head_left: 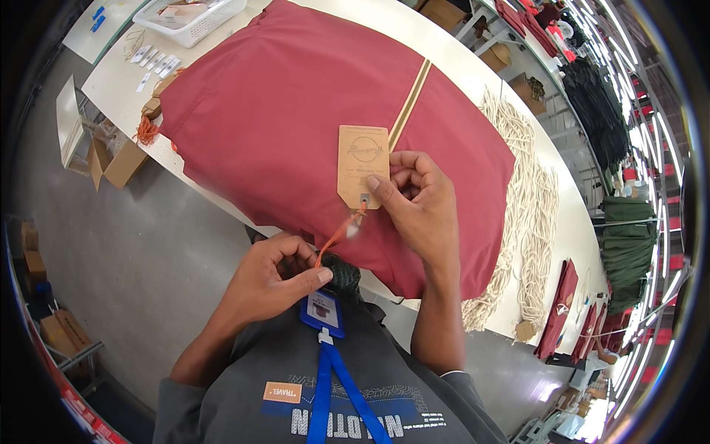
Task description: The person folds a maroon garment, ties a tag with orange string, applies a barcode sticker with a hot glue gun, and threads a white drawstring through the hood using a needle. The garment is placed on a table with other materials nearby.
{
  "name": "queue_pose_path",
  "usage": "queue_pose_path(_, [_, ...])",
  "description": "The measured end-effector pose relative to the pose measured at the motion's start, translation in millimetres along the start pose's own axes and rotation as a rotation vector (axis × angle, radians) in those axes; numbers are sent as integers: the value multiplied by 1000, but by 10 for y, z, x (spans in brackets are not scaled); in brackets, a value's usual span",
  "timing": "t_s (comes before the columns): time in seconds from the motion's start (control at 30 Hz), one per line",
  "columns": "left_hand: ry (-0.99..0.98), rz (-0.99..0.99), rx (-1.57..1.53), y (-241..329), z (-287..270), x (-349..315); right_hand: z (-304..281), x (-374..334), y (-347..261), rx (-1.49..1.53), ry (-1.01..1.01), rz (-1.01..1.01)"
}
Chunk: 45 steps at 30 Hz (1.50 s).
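Right hand [414, 200] pinches a tan cardboard hang tag [362, 164] at its punched lower end; left hand [277, 275], below, grips the orange string [336, 237] slanting up to it.

- A garment or textile workshop: a long white desk [473, 66] runs down the room.
- Red fabric [296, 111] and bundles of cream cord [529, 192] lie on it.
- Stacks of dark green cloth [625, 244] and cardboard boxes [115, 163] stand around.
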State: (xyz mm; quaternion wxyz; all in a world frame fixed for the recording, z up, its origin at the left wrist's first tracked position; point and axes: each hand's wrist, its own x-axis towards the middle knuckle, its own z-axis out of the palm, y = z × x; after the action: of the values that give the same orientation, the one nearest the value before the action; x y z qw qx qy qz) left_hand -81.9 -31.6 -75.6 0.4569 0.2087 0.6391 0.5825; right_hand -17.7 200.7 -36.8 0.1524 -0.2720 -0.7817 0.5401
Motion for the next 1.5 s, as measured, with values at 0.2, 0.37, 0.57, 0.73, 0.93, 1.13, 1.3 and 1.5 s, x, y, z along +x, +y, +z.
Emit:
queue_pose_path(0.2, [50,121,125,28,23,-30,-24,-95,-78,254,-23,83])
queue_pose_path(0.37, [42,214,303,146,-46,-187,-24,-148,-83,391,-68,8])
queue_pose_path(0.57, [83,74,97,268,-111,-379,-73,-225,-15,384,-205,-136])
queue_pose_path(0.73, [144,-57,0,272,-134,-381,-127,-268,17,395,-303,-222])
queue_pose_path(0.93, [196,-23,-46,247,-106,-312,-171,-228,-4,238,-385,-483])
queue_pose_path(1.13, [221,12,-48,263,-123,-352,-147,-217,-69,108,-390,-562])
queue_pose_path(1.3, [209,101,-25,258,-112,-375,-113,-232,-121,62,-406,-548])
queue_pose_path(1.5, [174,79,-61,235,-144,-362,-84,-248,-147,28,-379,-569])
